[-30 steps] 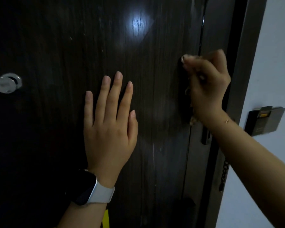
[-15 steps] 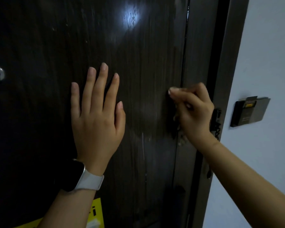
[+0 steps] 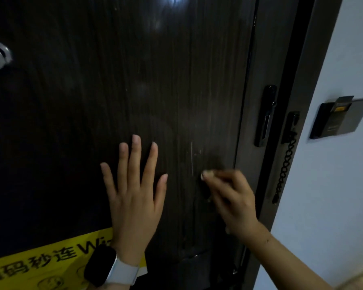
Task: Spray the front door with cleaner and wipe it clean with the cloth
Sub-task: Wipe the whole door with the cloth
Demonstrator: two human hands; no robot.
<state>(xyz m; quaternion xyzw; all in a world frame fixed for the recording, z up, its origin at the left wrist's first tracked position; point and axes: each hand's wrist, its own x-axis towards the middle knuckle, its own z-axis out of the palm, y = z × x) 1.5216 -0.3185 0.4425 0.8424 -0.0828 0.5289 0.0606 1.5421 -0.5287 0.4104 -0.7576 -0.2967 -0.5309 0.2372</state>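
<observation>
Lower on door (image 3: 155, 80), right hand (image 3: 231, 197) dropped

Dim room, low light. Pale wall (image 3: 331, 185) runs down the right side of the view. Landmark: dark card-holder panel (image 3: 335, 120) fixed on this wall, a card standing in its top slot. Left of the panel: dark door frame (image 3: 306, 65), vertical. On the frame, just left of the panel, a black chain latch (image 3: 287, 155) hangs down, its chain reaching below panel level. Far below the panel, at the lower right corner, a strip of light wood-toned floor (image 3: 360, 281). Bright glare spot (image 3: 176, 1) high and left of the panel.
</observation>
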